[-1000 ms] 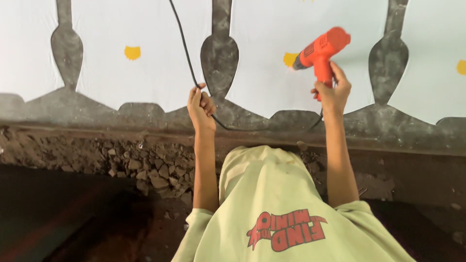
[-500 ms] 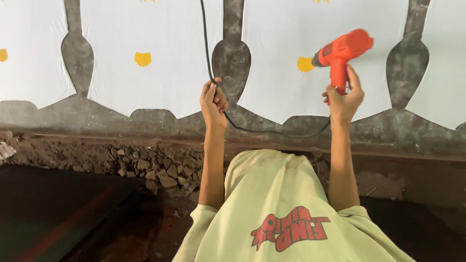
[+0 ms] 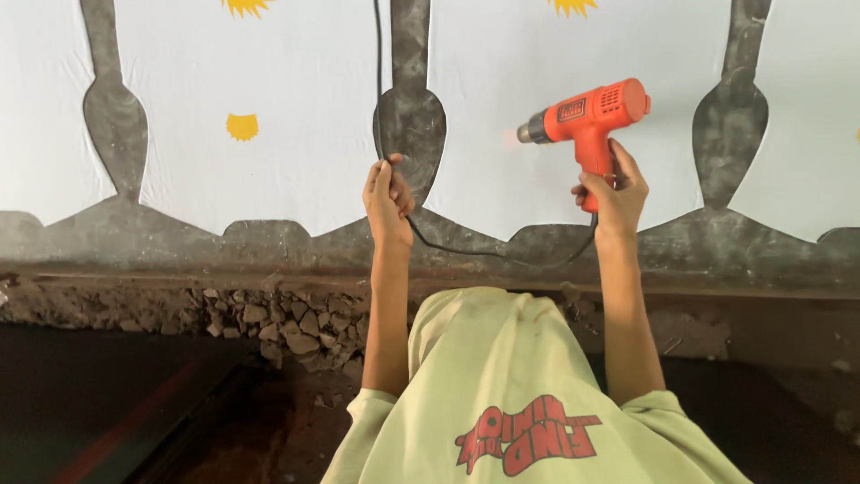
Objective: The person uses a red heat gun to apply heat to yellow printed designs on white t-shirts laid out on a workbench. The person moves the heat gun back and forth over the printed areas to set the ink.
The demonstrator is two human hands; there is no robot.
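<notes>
Heat gun (image 3: 587, 116), orange, gripped by right hand (image 3: 614, 188), nozzle pointing left at white wall panel (image 3: 520, 81). Left hand (image 3: 387, 193) closed around black cord (image 3: 378, 81), which loops beneath to the gun. Rubble (image 3: 287, 327) below the wall.

Orange heat gun (image 3: 587, 116) w/ black cord (image 3: 377, 81); wall (image 3: 296, 116) white, grey, yellow.

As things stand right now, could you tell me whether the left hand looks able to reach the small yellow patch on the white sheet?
Probably yes. The left hand is raised against the wall, with the yellow patch up and to its left and nothing between them. However, that hand grips the black cord, so it would have to release it or carry it along.
</notes>
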